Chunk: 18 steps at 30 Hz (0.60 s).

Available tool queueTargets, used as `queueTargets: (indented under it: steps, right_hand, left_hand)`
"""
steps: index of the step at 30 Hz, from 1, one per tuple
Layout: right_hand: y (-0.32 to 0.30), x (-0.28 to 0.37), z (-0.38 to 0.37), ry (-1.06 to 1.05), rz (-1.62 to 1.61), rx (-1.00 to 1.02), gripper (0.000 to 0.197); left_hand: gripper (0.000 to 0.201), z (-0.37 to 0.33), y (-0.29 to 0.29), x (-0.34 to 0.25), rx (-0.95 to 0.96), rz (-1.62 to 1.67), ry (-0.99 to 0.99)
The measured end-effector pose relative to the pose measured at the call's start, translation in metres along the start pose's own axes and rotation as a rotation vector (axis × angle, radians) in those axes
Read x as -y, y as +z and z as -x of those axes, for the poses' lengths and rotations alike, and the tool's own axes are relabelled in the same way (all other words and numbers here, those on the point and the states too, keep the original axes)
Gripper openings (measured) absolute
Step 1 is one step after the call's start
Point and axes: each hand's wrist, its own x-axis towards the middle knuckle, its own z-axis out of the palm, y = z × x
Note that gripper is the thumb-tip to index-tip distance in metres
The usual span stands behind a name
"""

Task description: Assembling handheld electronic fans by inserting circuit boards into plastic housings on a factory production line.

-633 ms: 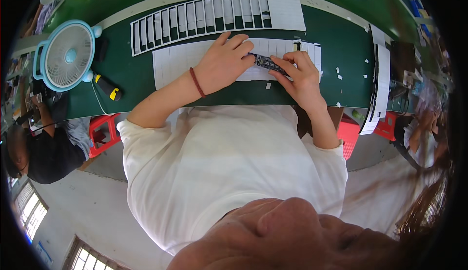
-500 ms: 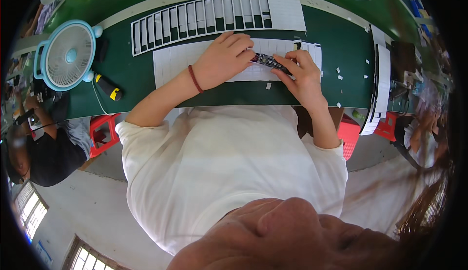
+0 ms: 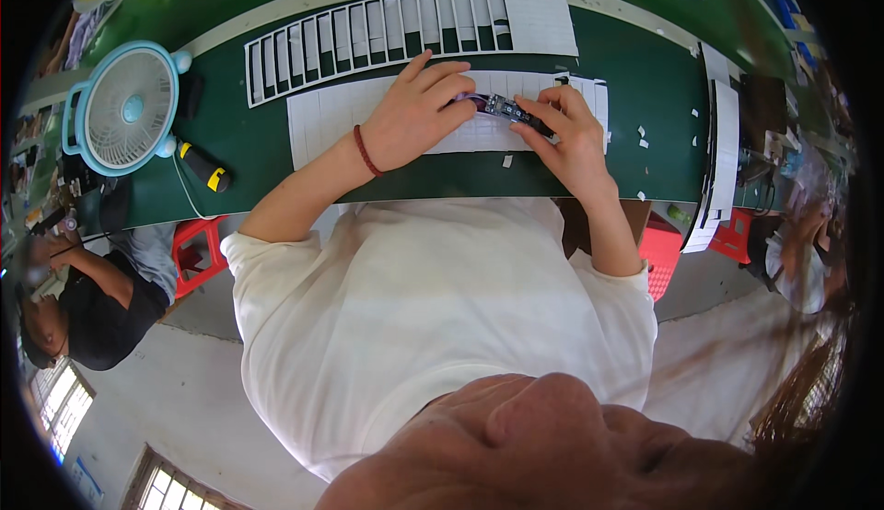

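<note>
A small, narrow dark circuit board [image 3: 505,108] is held above a white ruled sheet [image 3: 324,116] on the green table. My right hand [image 3: 578,140] pinches its right end between thumb and fingers. From the board's left end, dark reddish wires [image 3: 478,100] run toward my left hand [image 3: 407,121]. The thumb and index finger of that hand close on the wires, while its other fingers are raised and spread. Part of the wires is hidden behind the left fingers.
Beyond the sheet lies a white slotted frame [image 3: 368,36]. A light-blue fan [image 3: 129,110] stands at the left, beside a yellow-and-black handle [image 3: 204,166]. Small white scraps [image 3: 643,144] are scattered at the right, near stacked white sheets [image 3: 723,142]. Other people sit at both sides.
My left hand has shifted slightly left, away from the board, and more of the wires shows. The right hand keeps its pinch on the board.
</note>
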Motion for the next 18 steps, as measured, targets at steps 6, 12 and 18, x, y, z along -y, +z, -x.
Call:
queueTargets:
  steps: [6,12,18]
  right_hand:
    - [0.001,-0.001,-0.006,-0.031,0.027,-0.025,0.036]
    - [0.004,-0.002,-0.016,-0.119,0.04,-0.008,0.035]
    - [-0.002,-0.009,-0.026,-0.131,-0.01,0.093,0.036]
  left_hand:
    - [0.008,-0.011,-0.005,-0.006,-0.013,-0.103,-0.01]
    - [0.017,-0.019,-0.011,-0.007,0.138,-0.117,-0.068]
    - [0.026,-0.013,-0.01,0.005,0.011,0.053,-0.033]
